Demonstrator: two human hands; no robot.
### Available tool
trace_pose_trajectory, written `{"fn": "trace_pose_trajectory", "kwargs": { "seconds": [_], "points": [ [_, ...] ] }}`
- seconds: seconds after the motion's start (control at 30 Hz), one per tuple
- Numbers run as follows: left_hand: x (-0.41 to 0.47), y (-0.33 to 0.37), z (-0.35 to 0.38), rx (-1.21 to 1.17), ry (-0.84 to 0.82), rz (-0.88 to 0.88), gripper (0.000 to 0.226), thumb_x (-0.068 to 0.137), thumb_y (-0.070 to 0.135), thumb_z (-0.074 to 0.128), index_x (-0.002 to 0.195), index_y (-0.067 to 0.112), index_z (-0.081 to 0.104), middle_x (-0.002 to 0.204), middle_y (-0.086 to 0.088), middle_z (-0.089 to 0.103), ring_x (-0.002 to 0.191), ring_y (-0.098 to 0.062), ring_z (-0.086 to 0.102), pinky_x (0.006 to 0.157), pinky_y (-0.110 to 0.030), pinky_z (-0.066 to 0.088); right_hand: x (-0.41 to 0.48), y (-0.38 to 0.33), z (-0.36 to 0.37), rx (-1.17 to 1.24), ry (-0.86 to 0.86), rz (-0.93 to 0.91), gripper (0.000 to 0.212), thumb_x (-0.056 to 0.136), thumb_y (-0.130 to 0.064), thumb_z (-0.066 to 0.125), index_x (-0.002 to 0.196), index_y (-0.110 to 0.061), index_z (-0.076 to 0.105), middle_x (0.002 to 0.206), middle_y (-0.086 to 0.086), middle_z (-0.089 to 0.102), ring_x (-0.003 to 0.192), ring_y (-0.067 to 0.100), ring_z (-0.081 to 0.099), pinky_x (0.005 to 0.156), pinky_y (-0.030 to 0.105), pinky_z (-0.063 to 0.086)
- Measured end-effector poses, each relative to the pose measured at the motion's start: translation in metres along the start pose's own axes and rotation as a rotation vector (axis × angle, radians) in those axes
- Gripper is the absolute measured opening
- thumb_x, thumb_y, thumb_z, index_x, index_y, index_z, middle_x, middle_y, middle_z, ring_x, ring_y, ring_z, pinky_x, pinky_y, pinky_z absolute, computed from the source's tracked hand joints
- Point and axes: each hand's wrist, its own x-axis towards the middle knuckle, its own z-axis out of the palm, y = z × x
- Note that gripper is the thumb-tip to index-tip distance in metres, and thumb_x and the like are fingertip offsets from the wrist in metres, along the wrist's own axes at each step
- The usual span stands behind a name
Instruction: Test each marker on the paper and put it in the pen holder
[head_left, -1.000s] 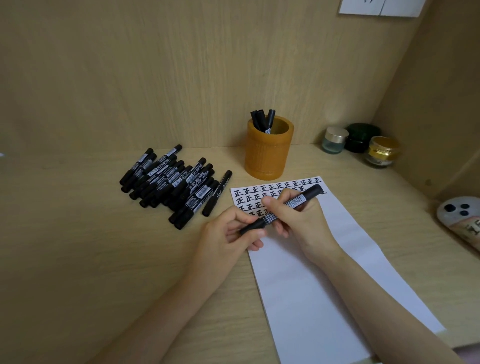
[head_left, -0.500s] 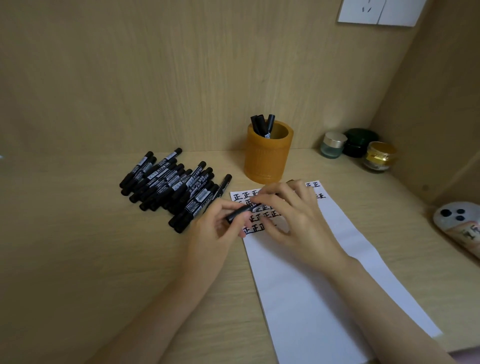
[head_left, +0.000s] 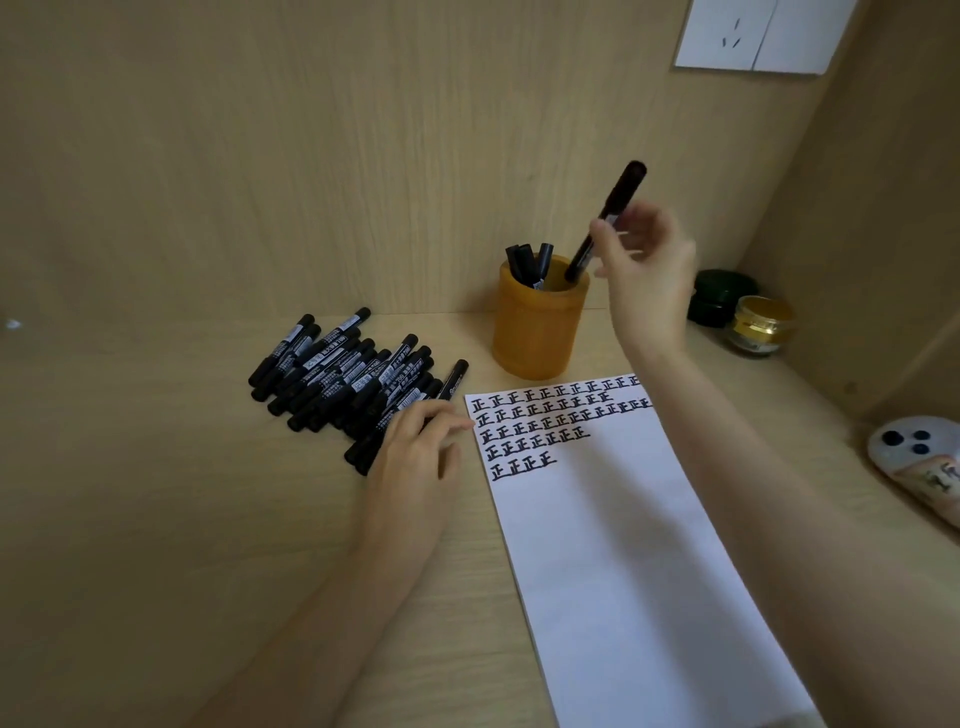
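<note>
Over the round amber pen holder (head_left: 537, 332), the right hand (head_left: 644, 280) now pinches the black capped marker (head_left: 621, 192) beside three stored markers (head_left: 530, 262); the left hand (head_left: 415, 457) has shifted onto the black marker pile (head_left: 337, 374), grasp unclear.

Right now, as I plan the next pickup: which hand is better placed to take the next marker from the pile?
Left. The left hand rests on the pile, while the right hand is up at the holder, gripping a marker.
</note>
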Motion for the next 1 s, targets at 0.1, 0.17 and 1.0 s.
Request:
{"fn": "trace_pose_trajectory", "kwargs": {
  "seconds": [0.1, 0.17, 1.0],
  "points": [
    [-0.001, -0.004, 0.002, 0.056, 0.0, -0.01, 0.025, 0.089, 0.006, 0.056, 0.109, 0.017, 0.067, 0.125, 0.006, 0.053, 0.12, -0.007, 0.04, 0.092, -0.017, 0.032, 0.019, 0.01, 0.016, -0.085, -0.007, 0.055, 0.019, 0.093, -0.02, 0.062, 0.109, -0.011, 0.062, 0.096, -0.003, 0.065, 0.087, 0.011, 0.065, 0.073, 0.022, 0.055],
    [-0.001, -0.003, 0.002, 0.064, -0.01, -0.018, 0.026, 0.09, 0.006, 0.055, 0.111, 0.017, 0.066, 0.126, 0.005, 0.052, 0.121, -0.01, 0.04, 0.093, -0.016, 0.03, 0.023, 0.017, 0.023, -0.159, -0.044, 0.081, 0.021, 0.092, -0.021, 0.062, 0.11, -0.01, 0.063, 0.096, -0.003, 0.066, 0.081, 0.006, 0.061, 0.069, 0.017, 0.052],
    [0.002, 0.015, -0.013, -0.557, 0.15, -0.076, 0.032, 0.089, -0.005, 0.054, 0.11, 0.02, 0.059, 0.114, 0.009, 0.057, 0.108, 0.005, 0.055, 0.094, -0.008, 0.041, -0.091, 0.013, -0.001, 0.205, -0.594, 0.678, 0.044, 0.089, -0.054, 0.055, 0.1, -0.011, 0.058, 0.064, 0.001, 0.057, 0.049, 0.011, 0.046, 0.047, 0.021, 0.034]
  ]
}}
